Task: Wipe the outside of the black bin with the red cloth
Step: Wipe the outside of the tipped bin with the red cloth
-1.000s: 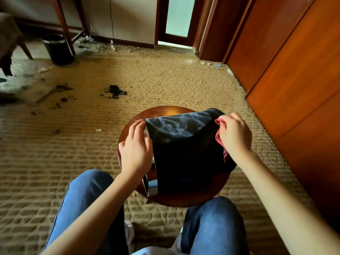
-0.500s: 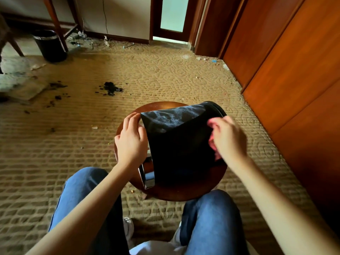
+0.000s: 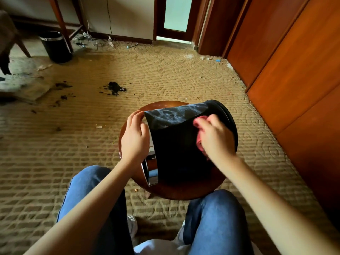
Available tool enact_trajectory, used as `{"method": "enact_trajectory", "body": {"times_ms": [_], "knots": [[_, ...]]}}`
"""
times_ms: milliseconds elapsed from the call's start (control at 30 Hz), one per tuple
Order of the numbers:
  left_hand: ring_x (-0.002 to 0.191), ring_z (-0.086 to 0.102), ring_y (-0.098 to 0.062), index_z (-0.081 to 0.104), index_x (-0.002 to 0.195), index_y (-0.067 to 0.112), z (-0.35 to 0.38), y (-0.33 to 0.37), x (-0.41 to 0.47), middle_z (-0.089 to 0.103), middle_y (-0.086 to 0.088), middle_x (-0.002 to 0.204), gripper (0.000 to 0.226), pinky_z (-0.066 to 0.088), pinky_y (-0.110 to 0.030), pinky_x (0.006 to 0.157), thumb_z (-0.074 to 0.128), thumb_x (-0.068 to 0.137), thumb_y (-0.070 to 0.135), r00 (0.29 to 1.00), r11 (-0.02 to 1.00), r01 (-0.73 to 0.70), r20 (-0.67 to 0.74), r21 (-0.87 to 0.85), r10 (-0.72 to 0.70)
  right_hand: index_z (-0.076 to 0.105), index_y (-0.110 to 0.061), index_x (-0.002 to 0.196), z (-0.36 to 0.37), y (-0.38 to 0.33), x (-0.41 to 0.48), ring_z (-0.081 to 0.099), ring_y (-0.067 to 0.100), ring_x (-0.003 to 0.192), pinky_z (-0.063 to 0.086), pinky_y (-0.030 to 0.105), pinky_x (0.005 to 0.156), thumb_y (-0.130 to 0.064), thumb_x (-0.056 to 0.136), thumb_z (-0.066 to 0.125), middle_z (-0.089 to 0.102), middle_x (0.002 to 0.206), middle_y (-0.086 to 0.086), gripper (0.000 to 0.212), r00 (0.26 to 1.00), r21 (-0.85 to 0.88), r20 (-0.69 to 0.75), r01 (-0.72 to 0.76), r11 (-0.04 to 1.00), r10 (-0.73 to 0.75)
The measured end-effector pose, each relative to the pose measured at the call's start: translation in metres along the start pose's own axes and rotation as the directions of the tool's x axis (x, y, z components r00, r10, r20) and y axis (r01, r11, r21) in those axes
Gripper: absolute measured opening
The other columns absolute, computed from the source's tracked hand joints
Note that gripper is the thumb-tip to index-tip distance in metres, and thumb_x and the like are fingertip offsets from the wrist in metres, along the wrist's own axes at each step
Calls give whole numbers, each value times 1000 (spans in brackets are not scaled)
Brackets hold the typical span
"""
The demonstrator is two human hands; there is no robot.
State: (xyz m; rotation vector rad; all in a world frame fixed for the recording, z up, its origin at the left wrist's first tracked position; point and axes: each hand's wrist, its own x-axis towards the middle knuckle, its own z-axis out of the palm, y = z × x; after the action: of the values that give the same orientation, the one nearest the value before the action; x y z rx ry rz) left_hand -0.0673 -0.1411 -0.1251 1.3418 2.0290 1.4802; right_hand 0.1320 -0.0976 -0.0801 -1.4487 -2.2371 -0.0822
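The black bin (image 3: pixel 176 144) lies on its side on a round wooden stool (image 3: pixel 184 192), its chrome rim near my knees and its dusty base pointing away. My left hand (image 3: pixel 135 137) rests against the bin's left side, fingers curved over the far edge. My right hand (image 3: pixel 214 137) presses the bunched red cloth (image 3: pixel 199 139) onto the bin's upper right wall; only bits of the cloth show under the fingers.
A second black bin (image 3: pixel 55 46) stands far left by a table leg. Dark debris (image 3: pixel 115 88) and scraps lie on the patterned carpet. Wooden wardrobe doors (image 3: pixel 294 70) run along the right. My knees in blue jeans flank the stool.
My right hand has slid with the cloth from the bin's right edge inward and toward me over its wall. The bin has rolled slightly, showing more of its base rim.
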Motion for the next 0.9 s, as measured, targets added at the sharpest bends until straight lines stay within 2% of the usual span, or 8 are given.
{"method": "enact_trajectory", "body": {"times_ms": [67, 133, 300, 400, 500, 633, 733, 900], "knots": [[125, 45, -9, 48, 134, 16, 3, 0, -4, 44, 4, 142, 52, 31, -22, 98, 28, 88, 30, 1000, 1000, -13, -11, -8, 13, 67, -20, 108, -6, 39, 10, 59, 36, 85, 40, 31, 63, -9, 89, 51, 55, 107, 8, 27, 977, -42, -27, -212, 976, 211], [125, 44, -9, 48, 134, 15, 6, 0, -6, 44, 3, 142, 52, 30, -21, 98, 28, 88, 29, 1000, 1000, -11, -20, -25, 10, 66, -16, 103, -3, 31, 8, 59, 38, 82, 47, 39, 64, -7, 87, 53, 55, 106, 10, 23, 973, -28, -55, -226, 974, 224], [121, 45, -9, 50, 131, 13, 4, 0, -1, 46, 1, 140, 52, 31, -20, 96, 27, 87, 28, 1000, 1000, -6, -14, -28, 5, 69, -7, 91, 22, -76, -19, 59, 33, 59, 44, 31, 46, 0, 71, 68, 60, 85, 12, 21, 992, 144, -52, 124, 982, -118], [120, 46, -8, 51, 130, 14, 0, -3, 0, 47, 2, 138, 51, 32, -21, 95, 28, 87, 29, 1000, 1000, -13, -2, -25, 13, 70, -9, 93, 22, -90, -22, 58, 28, 62, 46, 30, 47, -10, 82, 53, 59, 82, 9, 20, 958, 201, -82, 287, 937, -276], [118, 47, -6, 51, 130, 17, -1, -4, 2, 47, 5, 138, 49, 33, -22, 96, 30, 88, 29, 1000, 1000, -5, 1, -8, 5, 66, -23, 105, 5, -24, -6, 55, 18, 78, 48, 30, 64, -17, 90, 46, 54, 97, -3, 26, 999, 105, -3, 42, 994, -42], [115, 45, -1, 50, 130, 15, 4, -4, -6, 47, 4, 138, 49, 33, -21, 94, 29, 88, 27, 999, 999, -35, -13, -31, 35, 68, -20, 109, -12, 62, 9, 60, 34, 89, 48, 38, 71, -6, 89, 54, 55, 109, 9, 28, 962, 44, -60, -265, 963, 267], [111, 42, 4, 50, 131, 14, 4, -5, -5, 46, 3, 139, 50, 32, -21, 94, 29, 87, 27, 1000, 999, -15, -16, -45, 14, 66, -8, 112, 6, 22, 1, 60, 38, 88, 51, 43, 74, -1, 82, 56, 55, 108, 15, 32, 986, 101, -33, -158, 982, 162], [118, 47, -9, 52, 128, 11, 1, -6, 0, 49, -2, 135, 50, 33, -21, 96, 28, 86, 26, 999, 998, -30, -21, -49, 29, 69, -4, 100, 24, -89, -21, 58, 35, 64, 51, 38, 51, -1, 75, 52, 58, 87, 15, 30, 973, 275, -37, 230, 933, -229]]}}
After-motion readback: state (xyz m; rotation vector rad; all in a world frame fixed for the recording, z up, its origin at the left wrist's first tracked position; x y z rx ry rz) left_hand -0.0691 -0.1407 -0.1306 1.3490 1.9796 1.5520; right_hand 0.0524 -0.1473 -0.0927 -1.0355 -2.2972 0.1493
